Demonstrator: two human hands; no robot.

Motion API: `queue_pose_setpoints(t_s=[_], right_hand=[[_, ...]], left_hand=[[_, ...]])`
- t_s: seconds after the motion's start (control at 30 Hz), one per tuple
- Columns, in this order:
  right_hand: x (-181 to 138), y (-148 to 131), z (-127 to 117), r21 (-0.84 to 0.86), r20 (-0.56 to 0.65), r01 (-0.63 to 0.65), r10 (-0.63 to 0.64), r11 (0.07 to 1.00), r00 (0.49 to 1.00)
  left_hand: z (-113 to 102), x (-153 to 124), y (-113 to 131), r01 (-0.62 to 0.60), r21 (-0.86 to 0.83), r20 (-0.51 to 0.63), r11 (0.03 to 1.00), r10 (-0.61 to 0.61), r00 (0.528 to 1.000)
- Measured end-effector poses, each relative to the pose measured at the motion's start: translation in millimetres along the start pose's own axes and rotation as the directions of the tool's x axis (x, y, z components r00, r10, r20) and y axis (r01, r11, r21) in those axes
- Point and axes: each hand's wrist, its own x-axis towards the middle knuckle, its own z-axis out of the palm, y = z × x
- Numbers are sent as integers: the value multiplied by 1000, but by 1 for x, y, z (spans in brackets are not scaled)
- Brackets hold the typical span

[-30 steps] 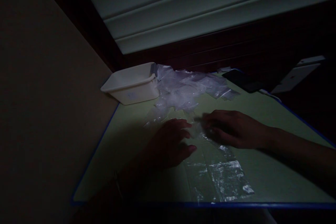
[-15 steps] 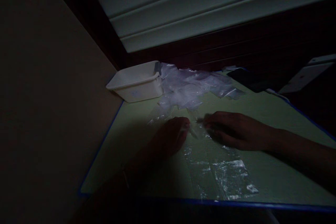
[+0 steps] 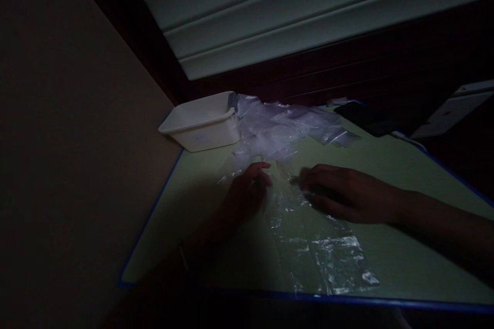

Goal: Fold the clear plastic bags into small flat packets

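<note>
The scene is very dark. A clear plastic bag (image 3: 316, 247) lies flat on the green mat (image 3: 386, 175), running from the near edge toward the middle. My right hand (image 3: 339, 193) lies palm down on the bag's far end, fingers stretched out. My left hand (image 3: 247, 193) rests at the bag's left edge, fingers partly curled and touching the plastic. Whether either hand pinches the film is hidden by the gloom. A heap of more clear plastic bags (image 3: 281, 128) sits just beyond both hands.
A white plastic tub (image 3: 200, 123) stands at the mat's far left corner, beside the heap. A dark flat object (image 3: 360, 115) and a pale slanted device (image 3: 451, 110) lie at the far right. A wall closes the left side; the mat has a blue border.
My left hand has slid away from me and slightly left along the bag's edge, uncovering more of the flat bag. My right hand has stayed almost still.
</note>
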Motion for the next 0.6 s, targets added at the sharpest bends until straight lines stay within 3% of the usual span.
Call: queue_pose_setpoints(t_s=[0.1, 0.2, 0.3, 0.47, 0.6], right_hand=[[0, 2, 1, 8, -2, -4, 4, 1000, 1000], [-1, 4, 3, 29, -11, -3, 3, 1000, 1000], [-1, 5, 3, 36, -12, 7, -7, 999, 1000], [-1, 4, 3, 33, -8, -4, 4, 999, 1000], [0, 4, 4, 30, -19, -6, 6, 1000, 1000]], left_hand=[[-8, 1, -2, -5, -104, 40, 995, 10, 999], [-20, 0, -3, -31, -210, 169, 977, 68, 983], [-28, -1, -5, 5, -218, 210, 976, 42, 977], [-34, 2, -9, -84, 51, 65, 995, 81, 995], [-32, 5, -8, -178, 376, 62, 909, 167, 984]])
